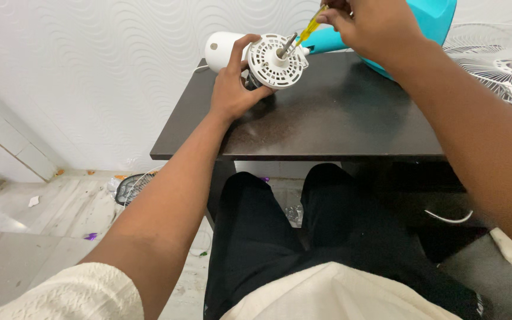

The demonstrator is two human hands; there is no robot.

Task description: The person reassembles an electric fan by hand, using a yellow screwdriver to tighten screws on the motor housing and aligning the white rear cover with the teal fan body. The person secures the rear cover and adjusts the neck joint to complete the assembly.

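Sitting at a dark table (339, 118), the person works on a white fan motor near the far edge. Going left to right:

On the floor at about 9 o'clock from the table lies a round wire grille (130, 187), half hidden behind the left forearm, with scraps of litter about it.

The left hand (232, 89) is closed around the motor (227, 48), fingers curled over its near side and the thumb up against the rim of the vented round faceplate (275, 61). The motor lies on its side: its long axis runs from the rounded back at 10 o'clock to the faceplate at 4 o'clock, and the metal shaft (287, 45) sticks out of the hub toward 1 o'clock.

The right hand (368, 26) sits at 2 o'clock from the faceplate, pinched shut on a yellow-handled screwdriver (312, 26). The tool slants down toward 7 o'clock, its tip at the hub just beside the shaft; whether it is seated in a screw is too small to tell. The left hand is the one on the motor; the right meets it only through the tool.

Behind the right hand is a turquoise fan body (428, 18), partly covered by the wrist. At 3 o'clock, off the table's edge, a white wire guard (499, 65) leans.
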